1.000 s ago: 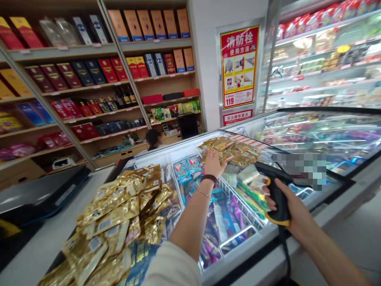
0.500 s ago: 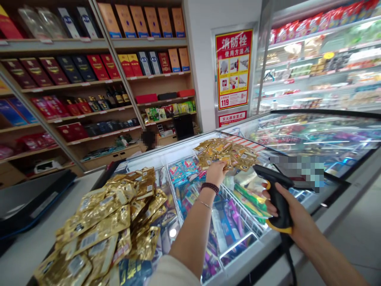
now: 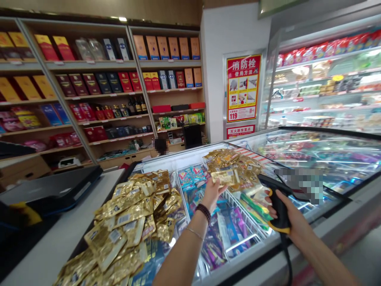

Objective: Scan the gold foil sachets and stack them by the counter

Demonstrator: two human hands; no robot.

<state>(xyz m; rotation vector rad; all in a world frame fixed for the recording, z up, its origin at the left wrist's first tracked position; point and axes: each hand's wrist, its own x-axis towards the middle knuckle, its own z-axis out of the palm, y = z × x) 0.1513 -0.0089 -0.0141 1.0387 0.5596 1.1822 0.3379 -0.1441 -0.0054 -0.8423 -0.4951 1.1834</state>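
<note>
My left hand [image 3: 213,193] is closed on a gold foil packet [image 3: 224,177], held up over the glass-topped freezer with a pale label side showing. Behind it lies a flat heap of similar gold packets [image 3: 250,169]. In my right hand [image 3: 290,216] is a black and yellow barcode scanner [image 3: 279,204], gripped by its handle, its head towards the left and its cable hanging down. A larger pile of gold packets [image 3: 127,222] spreads over the glass on the left, some with barcodes facing up.
The freezer [image 3: 235,260] holds wire baskets with colourful packs under its glass. A dark device with a blurred screen [image 3: 297,184] lies beyond the scanner. At the left a black tray-like object [image 3: 56,190] rests on a counter [image 3: 56,234]. Behind the freezer is a person's head [image 3: 160,146].
My left hand has lifted a gold packet off the far heap and drawn it slightly nearer. The scanner stays in my right hand. My view has tilted up and turned left.
</note>
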